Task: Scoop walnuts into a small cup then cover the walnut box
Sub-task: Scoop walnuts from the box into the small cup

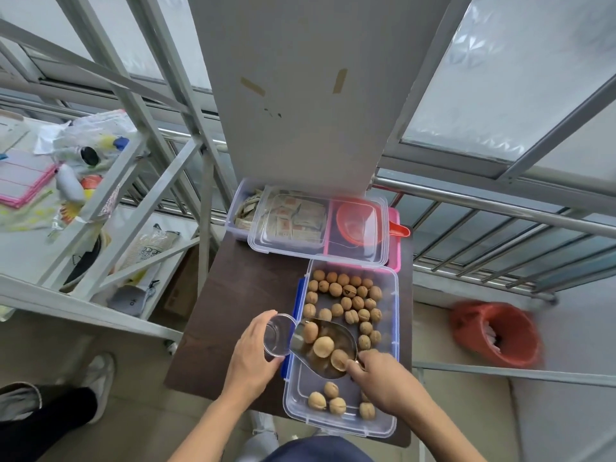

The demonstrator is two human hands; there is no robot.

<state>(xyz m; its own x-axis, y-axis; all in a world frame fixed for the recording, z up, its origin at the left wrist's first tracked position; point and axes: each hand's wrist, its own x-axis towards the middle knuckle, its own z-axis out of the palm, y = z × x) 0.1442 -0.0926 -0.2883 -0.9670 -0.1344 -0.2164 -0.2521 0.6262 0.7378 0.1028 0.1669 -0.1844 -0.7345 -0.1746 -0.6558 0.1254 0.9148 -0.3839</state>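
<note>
On a dark brown surface [233, 295], the left hand [253, 358] has its grip closed around a small clear cup [278, 335], tilted on its side at the left edge of an open clear walnut box [343, 425]. The right hand [383, 378] grips the handle of a metal scoop [321, 348] holding three walnuts [322, 346], its front lip touching the cup's mouth. More walnuts lie loose in the box, and the clear lid [316, 225] rests across other containers behind it.

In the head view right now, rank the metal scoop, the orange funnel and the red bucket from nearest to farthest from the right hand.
1. Metal scoop: held by the right hand, over the walnut box.
2. Orange funnel: straight ahead, under a clear lid at the table's far end.
3. Red bucket: off the table, on the floor to the right.
</note>
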